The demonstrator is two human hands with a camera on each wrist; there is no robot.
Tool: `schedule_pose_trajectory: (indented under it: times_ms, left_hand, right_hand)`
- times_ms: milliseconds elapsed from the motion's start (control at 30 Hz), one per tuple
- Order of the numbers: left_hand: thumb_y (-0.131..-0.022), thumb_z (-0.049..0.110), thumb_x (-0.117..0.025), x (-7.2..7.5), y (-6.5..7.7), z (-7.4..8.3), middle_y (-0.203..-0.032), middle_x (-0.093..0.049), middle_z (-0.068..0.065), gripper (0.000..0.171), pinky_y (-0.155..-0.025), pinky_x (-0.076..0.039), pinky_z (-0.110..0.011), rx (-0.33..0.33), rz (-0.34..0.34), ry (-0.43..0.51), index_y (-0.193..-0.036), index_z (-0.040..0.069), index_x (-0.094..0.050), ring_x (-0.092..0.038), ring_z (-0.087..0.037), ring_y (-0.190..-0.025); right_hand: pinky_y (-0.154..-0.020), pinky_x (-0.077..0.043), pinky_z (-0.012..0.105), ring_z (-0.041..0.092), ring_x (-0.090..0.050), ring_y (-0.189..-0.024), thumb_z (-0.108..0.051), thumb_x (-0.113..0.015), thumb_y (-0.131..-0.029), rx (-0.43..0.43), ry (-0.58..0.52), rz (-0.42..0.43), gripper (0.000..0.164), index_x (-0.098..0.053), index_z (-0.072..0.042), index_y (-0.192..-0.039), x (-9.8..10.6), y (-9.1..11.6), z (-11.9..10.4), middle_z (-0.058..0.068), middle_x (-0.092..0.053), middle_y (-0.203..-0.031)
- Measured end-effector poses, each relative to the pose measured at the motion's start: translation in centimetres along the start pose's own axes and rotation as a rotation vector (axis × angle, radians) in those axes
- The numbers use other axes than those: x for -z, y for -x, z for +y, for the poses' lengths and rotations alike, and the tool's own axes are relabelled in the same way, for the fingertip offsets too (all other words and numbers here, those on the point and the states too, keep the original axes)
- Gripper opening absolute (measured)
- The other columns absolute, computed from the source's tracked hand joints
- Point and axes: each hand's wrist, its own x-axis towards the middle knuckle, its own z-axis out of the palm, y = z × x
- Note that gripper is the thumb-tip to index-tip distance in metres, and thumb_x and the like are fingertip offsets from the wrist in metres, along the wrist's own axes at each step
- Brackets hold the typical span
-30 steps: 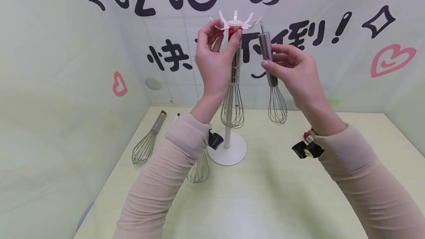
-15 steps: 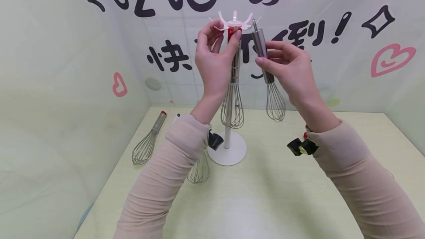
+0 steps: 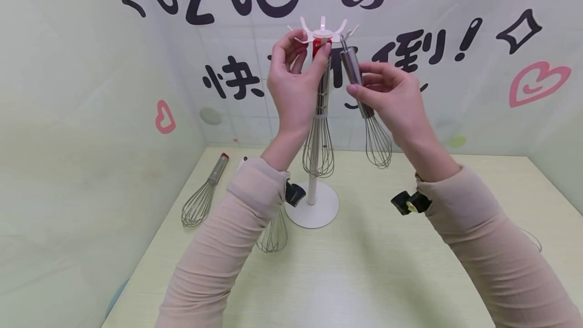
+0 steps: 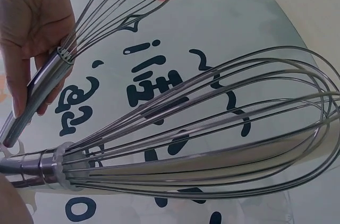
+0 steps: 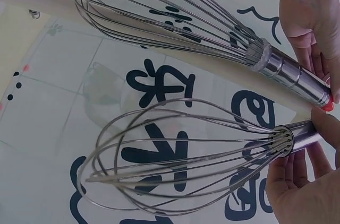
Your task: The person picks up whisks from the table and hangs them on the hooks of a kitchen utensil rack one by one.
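Observation:
At the white rack's crown of hooks, my left hand grips the hooks at the left and front, its thumb right at the red end of a hanging whisk. My right hand pinches the steel handle of a smaller whisk between thumb and fingers. That whisk tilts, wires down and to the right, and its hanging loop overlaps a right-hand hook of the rack. The right wrist view shows both whisks side by side, the hanging whisk above the small whisk.
A red-ended whisk lies on the left of the table. Another whisk is partly hidden under the left sleeve. The rack's round white base stands mid-table, before a printed backdrop.
My right hand has moved left with the small whisk, rising and then dipping, bringing its loop to a hook on the rack. My left hand has stayed in place.

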Motion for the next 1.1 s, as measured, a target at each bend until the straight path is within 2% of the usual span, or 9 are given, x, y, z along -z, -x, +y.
schedule_pose_trajectory:
  times_ms: [167,400,667,1100]
  left_hand:
    - [-0.081,-0.001,-0.071,0.0,-0.1,-0.1,-0.115,-0.057,-0.015,0.047,-0.101,-0.047,-0.012,0.004,-0.003,0.002,-0.123,-0.007,-0.051,-0.06,-0.015,-0.108]
    - [-0.08,0.001,-0.073,0.2,-0.1,-0.1,-0.114,-0.057,-0.012,0.046,-0.101,-0.047,-0.013,0.008,-0.003,0.01,-0.121,-0.004,-0.052,-0.06,-0.016,-0.109]
    - [-0.08,0.001,-0.074,0.1,0.0,-0.1,-0.115,-0.058,-0.014,0.046,-0.101,-0.047,-0.013,-0.004,-0.004,0.009,-0.121,-0.004,-0.053,-0.06,-0.018,-0.11]
    - [-0.08,0.001,-0.073,0.2,-0.1,-0.2,-0.117,-0.058,-0.015,0.046,-0.101,-0.046,-0.012,0.006,-0.009,0.001,-0.122,-0.004,-0.052,-0.06,-0.017,-0.11]
  right_hand:
    - [-0.061,-0.053,0.017,0.006,-0.065,-0.075,-0.001,-0.073,-0.08,-0.007,-0.027,-0.007,0.029,-0.07,-0.01,-0.107,-0.2,-0.1,0.3,-0.005,-0.068,-0.083]
    - [-0.066,-0.055,0.016,0.006,-0.065,-0.077,-0.001,-0.072,-0.081,-0.01,-0.016,-0.014,0.029,-0.068,-0.009,-0.109,-0.6,-0.3,0.7,-0.005,-0.067,-0.085]
    - [-0.078,-0.054,0.016,0.005,-0.064,-0.084,-0.005,-0.07,-0.084,-0.019,0.081,-0.031,0.037,-0.062,-0.003,-0.119,-1.1,-0.6,1.2,-0.008,-0.065,-0.09]
    - [-0.082,-0.052,0.016,0.004,-0.064,-0.085,-0.01,-0.069,-0.086,-0.045,0.115,-0.081,0.039,-0.059,-0.001,-0.122,-1.5,-0.5,1.6,-0.01,-0.063,-0.09]
